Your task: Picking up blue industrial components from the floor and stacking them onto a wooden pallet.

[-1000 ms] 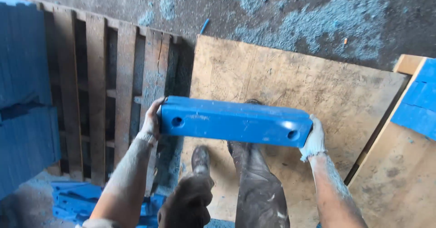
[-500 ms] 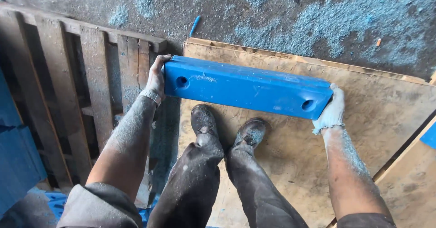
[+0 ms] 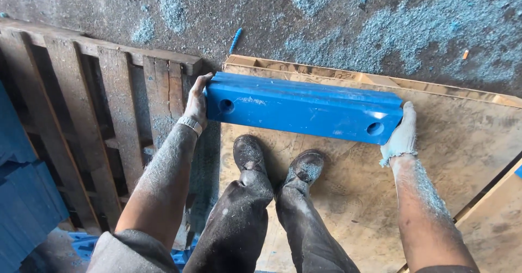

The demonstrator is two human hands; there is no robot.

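The person is holding a long blue block (image 3: 304, 109) by its two ends, the left hand (image 3: 197, 102) pressed flat against the left end with fingers curling over its top edge, the right hand (image 3: 401, 133), in a pale dusty glove, cupping the right end. Neither grip is pinching; each is spread against an end face, so the block is being carried by squeeze alone. It is lying level along the far edge of a plywood board (image 3: 348, 197), its left end reaching the board's far left corner beside a wooden pallet (image 3: 109, 104); whether it is resting on the board or hanging just above it cannot be told. The likeliest trouble appears to be a slip: the arms, glove and block are coated in fine dust, and a smooth end face could slide out of a flat palm, dropping the block toward the two boots (image 3: 277, 161) standing just below it. The left fingers could also get caught between the block and the pallet's end plank if it shifts sideways. The block itself looks like solid, dense plastic, straight and rectangular with rounded edges, a round hole near each end, pale scuffs and powder on its top face.
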